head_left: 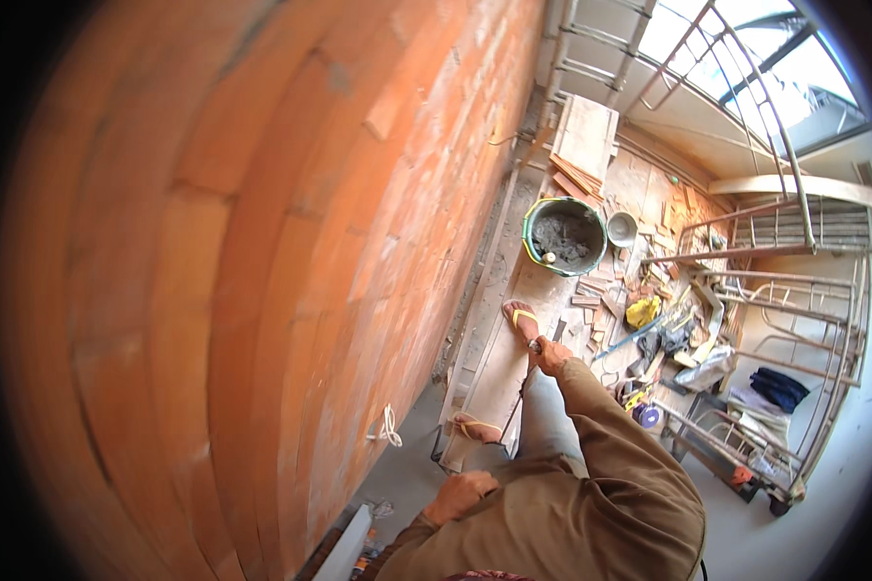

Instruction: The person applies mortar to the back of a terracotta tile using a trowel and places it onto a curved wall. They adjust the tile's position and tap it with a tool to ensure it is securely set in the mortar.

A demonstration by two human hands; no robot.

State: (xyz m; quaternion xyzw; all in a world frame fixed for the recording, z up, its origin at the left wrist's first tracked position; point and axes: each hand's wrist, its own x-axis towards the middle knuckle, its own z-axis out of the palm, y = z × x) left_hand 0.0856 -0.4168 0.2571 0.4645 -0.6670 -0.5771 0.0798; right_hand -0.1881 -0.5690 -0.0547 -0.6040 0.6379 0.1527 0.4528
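Note:
My right hand is closed round something with a small shiny end, held over the plank by my foot; its kind cannot be made out. Low in front of my jacket, my left hand has its fingers curled in, and whatever they may hold is hidden. Ahead of my feet stands a round bucket with a green and yellow rim. Grey mortar lies inside it, and a light-coloured handle end shows at its near side. The orange brick wall rises close on my left.
I stand in sandals on a raised plank platform. Thin bricks lie beyond the bucket, beside a small grey bowl. Metal scaffold frames stand right, above brick pieces, bags and tools. A white cord sticks out of the wall.

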